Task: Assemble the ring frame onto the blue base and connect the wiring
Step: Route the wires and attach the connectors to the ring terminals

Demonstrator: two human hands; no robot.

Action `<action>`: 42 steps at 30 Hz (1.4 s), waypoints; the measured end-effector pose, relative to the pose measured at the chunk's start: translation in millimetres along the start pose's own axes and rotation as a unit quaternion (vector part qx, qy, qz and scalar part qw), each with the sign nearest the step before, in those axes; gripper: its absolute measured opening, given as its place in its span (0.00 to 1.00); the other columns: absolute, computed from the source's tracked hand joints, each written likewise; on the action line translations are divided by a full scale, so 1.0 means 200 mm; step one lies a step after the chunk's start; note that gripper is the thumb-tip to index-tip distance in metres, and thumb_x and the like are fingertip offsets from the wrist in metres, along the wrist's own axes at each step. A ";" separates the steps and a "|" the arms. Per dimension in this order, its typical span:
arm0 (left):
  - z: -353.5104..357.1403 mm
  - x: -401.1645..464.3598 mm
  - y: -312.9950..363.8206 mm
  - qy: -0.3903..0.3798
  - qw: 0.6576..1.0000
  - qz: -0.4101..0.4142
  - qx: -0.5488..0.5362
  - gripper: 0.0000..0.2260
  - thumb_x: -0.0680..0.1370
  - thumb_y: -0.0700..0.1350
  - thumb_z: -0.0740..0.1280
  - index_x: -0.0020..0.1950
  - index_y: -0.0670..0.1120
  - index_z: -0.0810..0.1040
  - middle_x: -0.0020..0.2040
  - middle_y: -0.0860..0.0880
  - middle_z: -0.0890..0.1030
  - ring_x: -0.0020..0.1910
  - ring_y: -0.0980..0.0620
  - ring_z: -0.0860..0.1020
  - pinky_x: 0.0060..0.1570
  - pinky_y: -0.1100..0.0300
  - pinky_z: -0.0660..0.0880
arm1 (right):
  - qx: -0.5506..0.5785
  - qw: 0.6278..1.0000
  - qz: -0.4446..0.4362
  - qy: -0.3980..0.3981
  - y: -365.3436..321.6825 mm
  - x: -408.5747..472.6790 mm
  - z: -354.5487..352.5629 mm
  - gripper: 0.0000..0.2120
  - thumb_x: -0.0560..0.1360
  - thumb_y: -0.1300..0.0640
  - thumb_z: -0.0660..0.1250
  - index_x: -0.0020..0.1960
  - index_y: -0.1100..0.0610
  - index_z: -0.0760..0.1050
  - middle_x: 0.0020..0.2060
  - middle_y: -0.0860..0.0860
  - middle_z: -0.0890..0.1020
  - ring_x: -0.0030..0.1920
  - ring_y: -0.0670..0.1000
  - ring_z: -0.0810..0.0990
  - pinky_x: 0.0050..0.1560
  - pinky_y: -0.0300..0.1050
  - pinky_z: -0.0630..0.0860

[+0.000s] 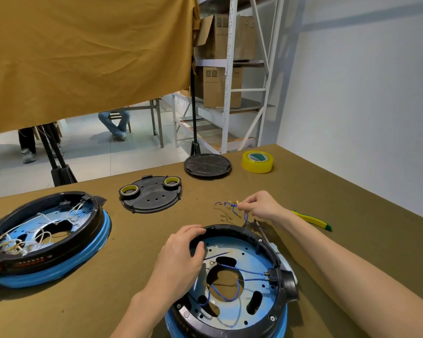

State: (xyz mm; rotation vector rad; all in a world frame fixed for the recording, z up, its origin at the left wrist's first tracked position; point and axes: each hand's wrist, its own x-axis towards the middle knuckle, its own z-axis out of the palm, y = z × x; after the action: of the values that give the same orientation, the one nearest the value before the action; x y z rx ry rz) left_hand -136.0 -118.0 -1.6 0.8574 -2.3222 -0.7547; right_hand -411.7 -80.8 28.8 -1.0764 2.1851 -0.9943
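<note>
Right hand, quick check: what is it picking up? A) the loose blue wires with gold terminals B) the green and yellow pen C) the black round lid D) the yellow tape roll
A: the right hand pinches the loose blue wires on the table beyond the ring frame.

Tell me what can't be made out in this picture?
Head view only:
- Near base: front rim cut off by the bottom edge.
- Left base: its left end cut off by the picture edge.
- Loose wires: terminals too small to read; right hand hides where its fingers pinch.
- Left hand covers part of the ring.
</note>
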 end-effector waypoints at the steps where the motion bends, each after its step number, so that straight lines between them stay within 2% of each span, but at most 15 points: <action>1: 0.00 0.00 0.00 -0.001 1.000 0.000 0.001 0.14 0.83 0.47 0.64 0.69 0.55 0.78 0.66 0.65 0.75 0.66 0.62 0.72 0.69 0.60 0.70 | 0.001 1.000 0.000 -0.002 0.00 0.00 0.00 0.10 0.80 0.56 0.71 0.49 0.63 0.86 0.38 0.45 0.82 0.32 0.37 0.77 0.31 0.29 0.69; 5: 0.00 0.00 0.00 0.001 1.000 -0.002 0.002 0.14 0.83 0.47 0.64 0.69 0.55 0.78 0.67 0.65 0.75 0.66 0.63 0.72 0.69 0.63 0.68 | 0.005 1.000 -0.004 -0.005 0.00 -0.02 -0.02 0.12 0.81 0.55 0.70 0.51 0.64 0.86 0.35 0.47 0.81 0.35 0.41 0.75 0.34 0.33 0.68; 9: 0.00 0.00 0.01 0.004 1.000 0.000 0.000 0.14 0.83 0.46 0.64 0.69 0.55 0.79 0.66 0.64 0.76 0.66 0.62 0.73 0.68 0.64 0.68 | 0.011 1.000 -0.003 -0.004 0.00 -0.03 -0.03 0.12 0.81 0.55 0.70 0.52 0.63 0.85 0.35 0.49 0.81 0.35 0.44 0.74 0.27 0.27 0.66; 14: -0.01 0.00 0.02 0.003 1.000 -0.006 -0.006 0.14 0.83 0.46 0.65 0.68 0.55 0.79 0.67 0.64 0.76 0.66 0.61 0.73 0.69 0.57 0.71 | 0.046 0.999 0.010 -0.025 0.01 -0.04 -0.04 0.12 0.81 0.55 0.69 0.50 0.62 0.86 0.36 0.50 0.81 0.34 0.46 0.71 0.31 0.34 0.67; 17: -0.02 -0.01 0.02 0.002 1.000 -0.006 -0.007 0.14 0.83 0.47 0.64 0.68 0.55 0.78 0.67 0.63 0.76 0.66 0.60 0.73 0.69 0.59 0.70 | 0.075 0.996 0.008 -0.043 0.01 -0.06 -0.04 0.11 0.82 0.54 0.69 0.49 0.61 0.86 0.34 0.48 0.80 0.35 0.46 0.72 0.34 0.37 0.67; 20: -0.03 -0.01 0.04 0.015 1.000 -0.014 -0.009 0.13 0.84 0.50 0.63 0.68 0.57 0.77 0.63 0.64 0.77 0.63 0.59 0.72 0.69 0.53 0.69 | 0.145 0.985 -0.010 -0.091 0.00 -0.10 -0.04 0.11 0.82 0.54 0.69 0.49 0.61 0.86 0.32 0.47 0.79 0.35 0.46 0.72 0.35 0.38 0.68; 22: -0.04 0.00 0.06 0.047 0.997 -0.036 -0.057 0.12 0.83 0.52 0.64 0.67 0.57 0.77 0.60 0.64 0.78 0.63 0.59 0.74 0.69 0.50 0.71 | 0.170 0.976 -0.034 -0.130 -0.01 -0.16 -0.05 0.12 0.82 0.53 0.69 0.49 0.60 0.86 0.33 0.48 0.78 0.34 0.45 0.73 0.36 0.38 0.69; 24: -0.06 0.01 0.08 0.087 0.987 -0.051 -0.128 0.13 0.82 0.53 0.66 0.67 0.56 0.78 0.55 0.63 0.81 0.59 0.60 0.77 0.63 0.52 0.76 | 0.183 0.967 -0.061 -0.167 -0.03 -0.22 -0.06 0.12 0.82 0.52 0.68 0.49 0.59 0.86 0.34 0.50 0.77 0.34 0.46 0.73 0.37 0.38 0.70; 27: -0.11 0.03 0.11 0.108 0.967 -0.038 -0.227 0.13 0.81 0.50 0.69 0.66 0.55 0.80 0.49 0.61 0.84 0.48 0.58 0.82 0.48 0.64 0.79 | 0.203 0.950 -0.092 -0.218 -0.08 -0.30 -0.06 0.11 0.82 0.53 0.68 0.46 0.57 0.85 0.36 0.54 0.75 0.36 0.48 0.71 0.38 0.39 0.69; 30: -0.15 0.04 0.11 0.118 0.958 -0.005 -0.263 0.08 0.80 0.48 0.71 0.58 0.56 0.85 0.48 0.56 0.86 0.46 0.54 0.83 0.43 0.66 0.78 | 0.201 0.939 -0.119 -0.253 -0.12 -0.38 -0.04 0.12 0.83 0.53 0.67 0.45 0.57 0.84 0.36 0.54 0.75 0.36 0.49 0.70 0.39 0.40 0.69; 32: -0.18 0.04 0.11 0.127 0.958 0.012 -0.258 0.05 0.79 0.46 0.73 0.52 0.56 0.86 0.46 0.54 0.86 0.42 0.55 0.82 0.42 0.66 0.77 | 0.194 0.933 -0.132 -0.274 -0.14 -0.41 -0.04 0.12 0.83 0.52 0.67 0.47 0.58 0.84 0.36 0.54 0.74 0.36 0.48 0.71 0.39 0.38 0.69; 36: -0.22 0.04 0.10 0.079 0.964 0.039 -0.252 0.05 0.78 0.44 0.74 0.49 0.55 0.86 0.45 0.52 0.86 0.44 0.53 0.83 0.46 0.60 0.80 | 0.214 0.915 -0.129 -0.318 -0.18 -0.47 -0.03 0.12 0.83 0.52 0.67 0.53 0.61 0.82 0.39 0.55 0.77 0.40 0.51 0.74 0.46 0.45 0.70; 39: -0.23 0.04 0.11 0.028 0.963 0.074 -0.257 0.05 0.77 0.44 0.74 0.49 0.55 0.86 0.46 0.50 0.86 0.44 0.49 0.83 0.47 0.54 0.80 | 0.248 0.889 -0.094 -0.374 -0.22 -0.52 -0.01 0.15 0.84 0.51 0.64 0.58 0.61 0.81 0.44 0.57 0.82 0.44 0.54 0.79 0.51 0.46 0.75; 42: -0.21 0.02 0.13 0.003 0.957 0.107 -0.270 0.05 0.75 0.46 0.75 0.49 0.54 0.88 0.47 0.48 0.85 0.44 0.45 0.81 0.46 0.46 0.78 | 0.265 0.879 -0.077 -0.388 -0.27 -0.55 0.02 0.14 0.85 0.53 0.63 0.60 0.64 0.78 0.42 0.56 0.81 0.41 0.52 0.80 0.47 0.43 0.78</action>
State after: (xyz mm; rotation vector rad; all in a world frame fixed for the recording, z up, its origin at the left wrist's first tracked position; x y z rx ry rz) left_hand -121.8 -118.3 45.8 0.3578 -2.0013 -1.2029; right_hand -322.5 -14.0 81.0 -1.1188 1.1103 -0.9243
